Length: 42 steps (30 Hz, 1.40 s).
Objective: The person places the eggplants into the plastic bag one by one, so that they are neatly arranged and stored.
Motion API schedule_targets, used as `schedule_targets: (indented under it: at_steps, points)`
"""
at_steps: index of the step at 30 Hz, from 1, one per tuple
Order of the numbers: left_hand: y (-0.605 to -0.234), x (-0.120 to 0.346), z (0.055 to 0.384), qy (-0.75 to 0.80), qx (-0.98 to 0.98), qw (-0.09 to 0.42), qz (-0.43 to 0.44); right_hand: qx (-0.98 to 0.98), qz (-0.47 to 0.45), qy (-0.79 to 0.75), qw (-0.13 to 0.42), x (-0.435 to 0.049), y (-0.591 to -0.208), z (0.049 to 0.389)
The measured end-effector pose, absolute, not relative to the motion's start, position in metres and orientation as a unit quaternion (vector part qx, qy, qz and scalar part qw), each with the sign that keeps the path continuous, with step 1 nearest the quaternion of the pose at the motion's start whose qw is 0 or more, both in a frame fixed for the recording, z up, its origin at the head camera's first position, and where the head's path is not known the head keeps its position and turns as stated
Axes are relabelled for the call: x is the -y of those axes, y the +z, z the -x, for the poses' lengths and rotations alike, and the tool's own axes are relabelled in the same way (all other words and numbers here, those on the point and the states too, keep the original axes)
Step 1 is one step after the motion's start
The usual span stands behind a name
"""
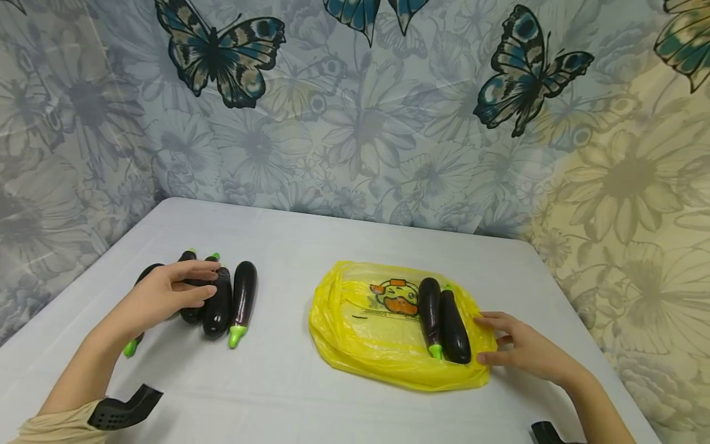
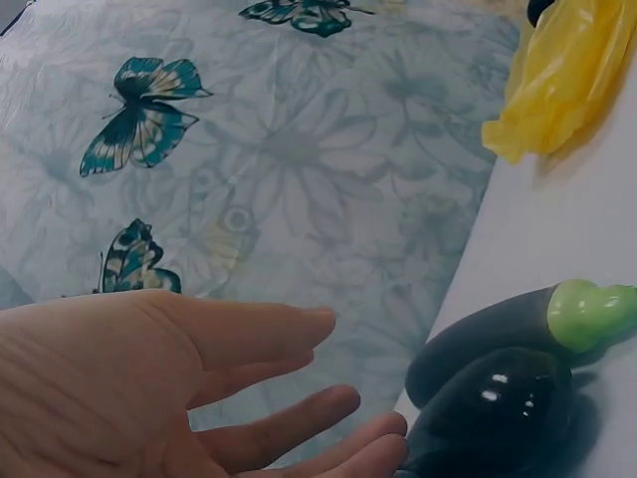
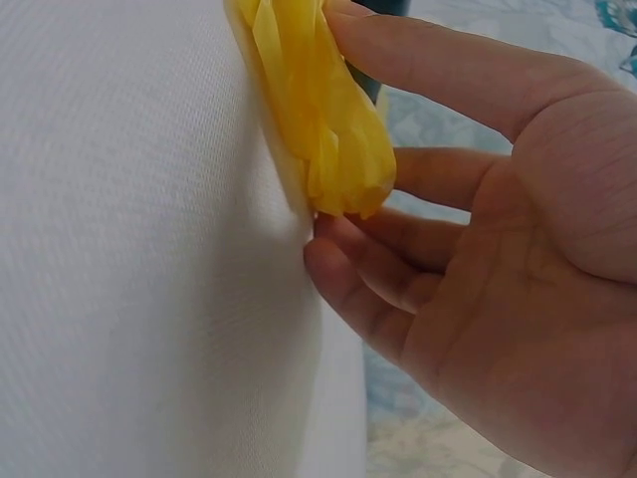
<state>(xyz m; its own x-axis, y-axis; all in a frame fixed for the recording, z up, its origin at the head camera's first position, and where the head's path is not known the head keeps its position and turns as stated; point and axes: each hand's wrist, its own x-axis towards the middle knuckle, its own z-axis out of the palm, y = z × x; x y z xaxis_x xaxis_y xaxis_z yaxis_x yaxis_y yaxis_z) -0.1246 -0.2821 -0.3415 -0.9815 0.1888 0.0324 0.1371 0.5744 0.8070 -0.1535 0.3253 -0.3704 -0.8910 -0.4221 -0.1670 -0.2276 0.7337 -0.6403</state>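
A yellow plastic bag [image 1: 383, 373] with a printed duck face lies spread on the table, its rim bunched up around it. Two dark eggplants [image 1: 456, 327] lie side by side within that rim, toward the right. My right hand [image 1: 527, 351] holds the bag's right edge; in the right wrist view the thumb is on one side of the yellow plastic [image 3: 343, 149] and fingers pass behind it. At the left, my left hand [image 1: 169, 288] hovers over a group of several eggplants [image 1: 243, 299] with fingers loosely extended, partly hiding some of them. Nothing shows in its grasp.
A white-covered table [image 1: 288, 394] carries everything. Behind it hangs a floral cloth backdrop [image 1: 355, 154] with butterfly prints. Black wrist devices [image 1: 124, 408] sit on both forearms.
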Motion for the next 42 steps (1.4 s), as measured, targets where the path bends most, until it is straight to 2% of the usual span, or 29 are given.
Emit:
schedule_targets:
  at_steps: [8, 20, 28, 42]
  points:
    - [-0.346, 0.276, 0.126, 0.446, -0.892, 0.044, -0.064, -0.916, 0.168, -0.328, 0.156, -0.325, -0.371, 0.152]
    - [-0.362, 0.272, 0.136, 0.472, -0.877, 0.044, -0.078, -0.917, 0.167, -0.327, 0.154, -0.326, -0.371, 0.151]
    - [-0.364, 0.265, 0.137, 0.439, -0.893, 0.023, -0.092, -0.918, 0.165, -0.326, 0.154, -0.326, -0.371, 0.15]
    - [-0.364, 0.271, 0.136, 0.458, -0.882, 0.048, -0.101, -0.917, 0.163, -0.331, 0.154, -0.326, -0.37, 0.149]
